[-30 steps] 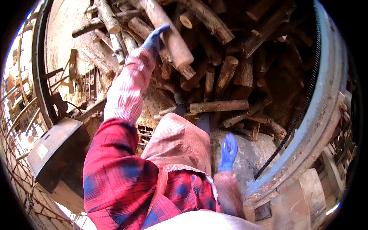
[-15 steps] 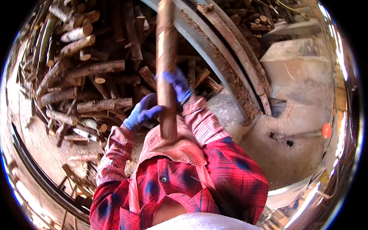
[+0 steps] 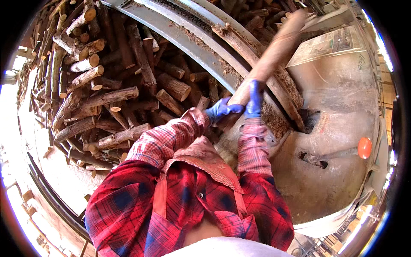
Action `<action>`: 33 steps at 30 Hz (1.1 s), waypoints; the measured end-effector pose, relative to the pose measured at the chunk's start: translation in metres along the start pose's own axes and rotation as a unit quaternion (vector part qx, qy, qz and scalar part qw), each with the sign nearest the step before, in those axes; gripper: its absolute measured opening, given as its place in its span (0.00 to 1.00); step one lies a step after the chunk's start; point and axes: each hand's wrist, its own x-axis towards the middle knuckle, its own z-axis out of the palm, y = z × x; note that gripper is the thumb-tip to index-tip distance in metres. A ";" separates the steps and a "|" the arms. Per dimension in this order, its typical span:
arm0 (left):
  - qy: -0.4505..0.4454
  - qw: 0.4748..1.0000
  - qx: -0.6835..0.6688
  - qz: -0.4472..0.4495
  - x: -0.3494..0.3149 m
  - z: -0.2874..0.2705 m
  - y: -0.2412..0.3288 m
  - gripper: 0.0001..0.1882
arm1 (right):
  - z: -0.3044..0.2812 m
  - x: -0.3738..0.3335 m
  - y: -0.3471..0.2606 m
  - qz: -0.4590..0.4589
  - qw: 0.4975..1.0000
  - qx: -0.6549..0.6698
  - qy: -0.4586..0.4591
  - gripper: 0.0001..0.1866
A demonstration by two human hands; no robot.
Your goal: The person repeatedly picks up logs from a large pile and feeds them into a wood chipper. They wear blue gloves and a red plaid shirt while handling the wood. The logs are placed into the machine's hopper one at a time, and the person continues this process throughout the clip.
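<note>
Log (image 3: 273, 58) is up in both hands, slanting away to upper R across the blue-grey metal channel (image 3: 167, 36); far end's blurred, so prob swinging. My L hand (image 3: 224, 110), blue-gloved, is wrapped round the near end; my R hand (image 3: 253, 99), same glove, grips a bit further up, w/ most fingers hidden behind the wood. Progress, as I judge it from here: this one's picked up & carried clear of the pile, but not set down, both hands bearing it. Plenty left: log pile (image 3: 113, 97) fills the L side, stacked criss-cross, cut ends every which way, some btwn channel & my L arm. In the way: rough timber (image 3: 233, 40) lies along the channel, partly under the held log; can't tell if they touch. Sawdust (image 3: 229, 68) litters the channel too. To R sits a big stained panel (image 3: 338, 90) w/ a dark square opening (image 3: 311, 120) near the timber's lower end, plus a lever w/ orange knob (image 3: 364, 147), well apart from my hands.
</note>
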 end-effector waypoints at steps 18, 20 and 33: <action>0.447 0.886 0.098 0.071 -0.118 -0.146 0.070 0.22 | 0.281 0.194 -0.099 -0.319 0.873 -0.221 -0.294 0.34; 0.478 0.874 0.082 -0.016 -0.153 -0.154 0.048 0.20 | 0.304 0.197 -0.112 -0.327 0.849 -0.354 -0.218 0.32; 0.569 0.785 0.154 -0.188 -0.322 -0.163 -0.101 0.17 | 0.196 0.270 0.053 -0.190 0.552 -0.782 -0.219 0.56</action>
